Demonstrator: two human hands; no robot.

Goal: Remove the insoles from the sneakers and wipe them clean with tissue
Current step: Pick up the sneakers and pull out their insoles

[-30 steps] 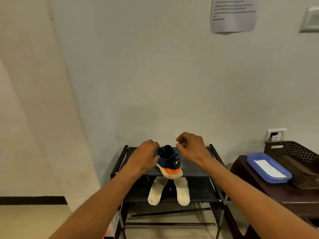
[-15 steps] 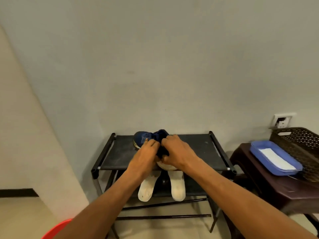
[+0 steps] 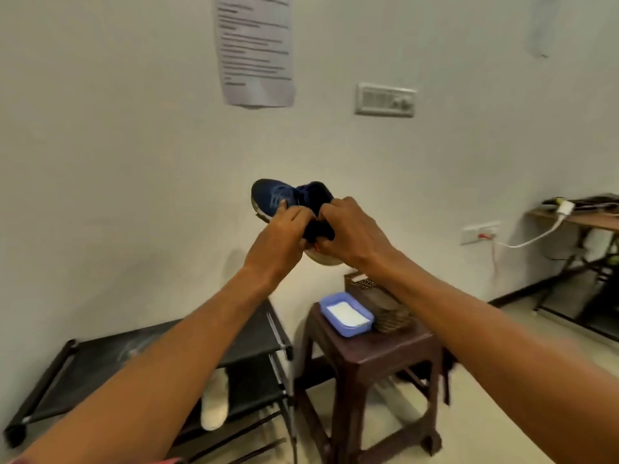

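A person holds a navy sneaker (image 3: 288,199) up in front of a pale wall, both hands clamped on it at its heel end. The left hand (image 3: 281,239) wraps the near side of the shoe, fingers (image 3: 294,214) curled over the laces, while the right hand (image 3: 351,231) grips the collar, its fingers folded tight into the dark opening. Neither hand is spread; both are pressed closed on the shoe. The toe points away from the grip, up and to the left, and a strip of pale sole (image 3: 326,259) shows just beneath the right hand. No insole can be made out at the opening, which the fingers cover.

Well below the grip and to its left stands a black shoe rack (image 3: 100,356), its top shelf bare, with a white insole (image 3: 216,403) lying on the lower shelf, partly hidden by the left forearm. Below the grip to the right, a dark brown stool (image 3: 375,356) carries a blue tray (image 3: 346,314) holding white tissue (image 3: 345,313), and a brown basket (image 3: 378,296) touching the tray's far side. The air around the raised shoe is open on every side; the wall lies behind it, with a paper notice (image 3: 256,48) and a switch panel (image 3: 385,100) above.
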